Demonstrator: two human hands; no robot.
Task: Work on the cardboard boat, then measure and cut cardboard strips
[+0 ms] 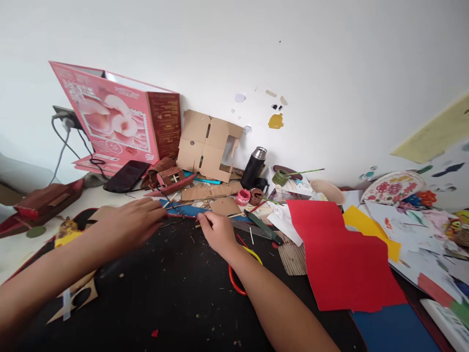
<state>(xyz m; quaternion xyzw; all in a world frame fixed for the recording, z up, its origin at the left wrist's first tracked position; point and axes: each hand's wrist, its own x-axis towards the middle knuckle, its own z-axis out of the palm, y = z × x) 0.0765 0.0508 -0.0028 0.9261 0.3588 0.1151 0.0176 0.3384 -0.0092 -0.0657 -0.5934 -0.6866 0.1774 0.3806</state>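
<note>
Reaching over the black mat (172, 293) toward its far edge, both hands work near each other but apart. The left hand (134, 220) is palm down with fingers bent beside a thin dark strand (178, 222); I cannot tell whether its grip has hold of it. Closer to the middle, the right hand (219, 232) has thumb and fingers drawn together at a short pale stick (198, 226) (whether pinched or merely near, I cannot say). A blue strip (188, 210) lies just beyond, along the mat's far edge.

Scissors (238, 288), red and yellow at the handles, lie partly under the right forearm, near a green-handled blade (264, 227). Toward the mat's right edge, a red sheet (344, 259) overlaps corrugated card (293, 256). Along the far side of the tabletop (16, 254) stand a pink box (117, 117), folded cardboard (200, 144), a black flask (252, 168) and paint jars (243, 197). A phone (126, 176) leans before the box, and a brown boat (49, 203) sits near the tabletop's left edge.
</note>
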